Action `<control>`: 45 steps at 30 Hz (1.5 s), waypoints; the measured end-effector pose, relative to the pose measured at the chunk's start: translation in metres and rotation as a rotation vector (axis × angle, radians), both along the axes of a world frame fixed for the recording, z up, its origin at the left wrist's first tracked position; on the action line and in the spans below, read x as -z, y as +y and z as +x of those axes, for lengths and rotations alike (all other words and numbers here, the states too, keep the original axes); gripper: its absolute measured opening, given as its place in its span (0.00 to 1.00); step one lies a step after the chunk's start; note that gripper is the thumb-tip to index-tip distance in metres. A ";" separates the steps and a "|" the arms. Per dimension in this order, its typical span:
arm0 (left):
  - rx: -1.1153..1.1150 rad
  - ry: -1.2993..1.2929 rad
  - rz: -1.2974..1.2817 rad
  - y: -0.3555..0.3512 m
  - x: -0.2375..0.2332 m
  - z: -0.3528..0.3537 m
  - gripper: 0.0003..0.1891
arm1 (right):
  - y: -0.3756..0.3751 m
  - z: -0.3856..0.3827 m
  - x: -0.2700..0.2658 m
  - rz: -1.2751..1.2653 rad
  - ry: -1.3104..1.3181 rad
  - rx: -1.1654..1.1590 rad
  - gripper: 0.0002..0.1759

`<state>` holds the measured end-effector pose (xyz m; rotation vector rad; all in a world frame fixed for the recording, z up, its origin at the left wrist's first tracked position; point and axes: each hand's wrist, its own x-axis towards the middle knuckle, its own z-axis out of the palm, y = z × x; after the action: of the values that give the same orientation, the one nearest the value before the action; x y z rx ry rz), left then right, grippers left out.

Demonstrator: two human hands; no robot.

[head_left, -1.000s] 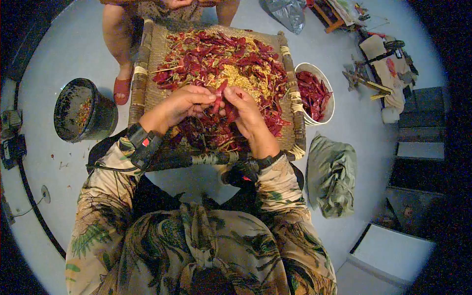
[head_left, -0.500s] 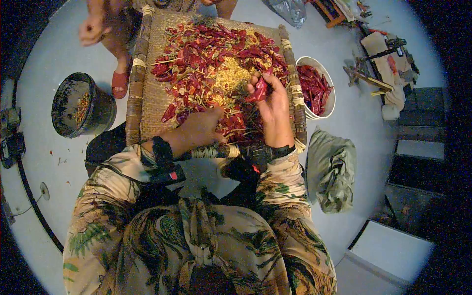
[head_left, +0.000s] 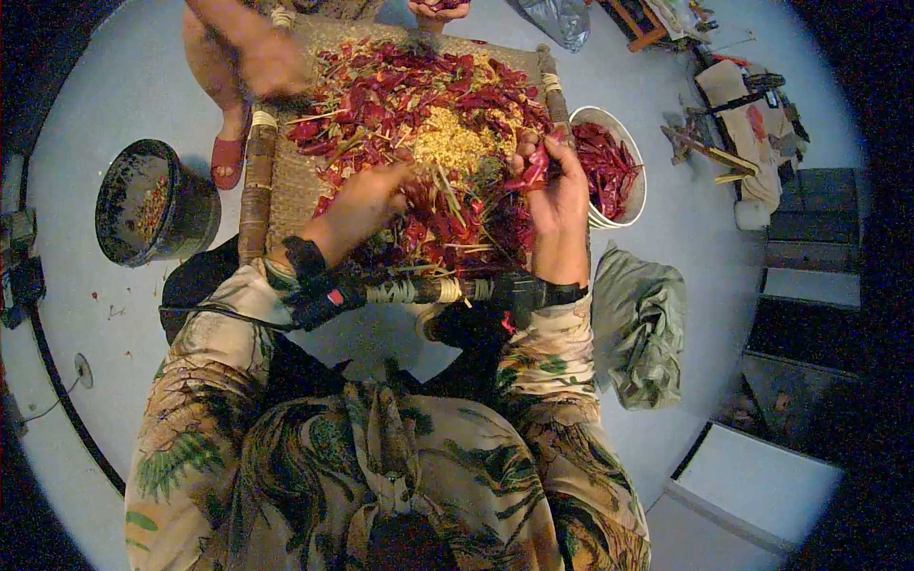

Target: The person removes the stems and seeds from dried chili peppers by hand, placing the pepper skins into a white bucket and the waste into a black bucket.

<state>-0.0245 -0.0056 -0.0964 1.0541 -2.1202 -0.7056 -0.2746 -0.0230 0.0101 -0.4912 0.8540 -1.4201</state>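
My right hand (head_left: 559, 205) is closed around red dried chili peppers (head_left: 539, 164), held over the right side of a woven tray (head_left: 291, 186) with a wooden frame. My left hand (head_left: 367, 205) hovers over the tray's near left part, slightly blurred, its fingers drawn together. Pale chili stems (head_left: 446, 193) show right by its fingertips; what it pinches I cannot make out. Across the tray lie many red chilies (head_left: 381, 90), stems and a heap of yellow seeds (head_left: 447, 138).
A white bucket (head_left: 611, 167) of red chilies stands right of the tray, a black bucket (head_left: 157, 205) with some seeds to its left. Another person's hand (head_left: 276, 65) blurs over the far left corner. A grey-green sack (head_left: 643, 324) lies at right on the floor.
My left hand has moved left and up, away from the near chilies. My right hand has shifted right with its chilies. The other person's hand has moved right, over the tray's edge.
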 end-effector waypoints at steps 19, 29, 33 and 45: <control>-0.011 0.745 0.987 -0.025 -0.075 0.032 0.22 | 0.016 0.050 0.006 -0.002 0.517 -0.316 0.08; -0.013 0.790 0.949 -0.022 -0.077 0.024 0.26 | 0.020 0.067 0.012 0.002 0.537 -0.376 0.10; -0.047 0.768 0.734 -0.023 -0.067 0.017 0.24 | 0.022 0.070 0.016 0.039 0.505 -0.384 0.11; -0.144 0.752 0.767 -0.015 -0.079 0.011 0.13 | 0.022 0.077 0.024 -0.031 0.575 -0.214 0.07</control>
<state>-0.0133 -0.0204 -0.0179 1.0525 -1.1165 -1.6082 -0.1978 -0.0005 -0.0135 -1.0126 1.1932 -1.1052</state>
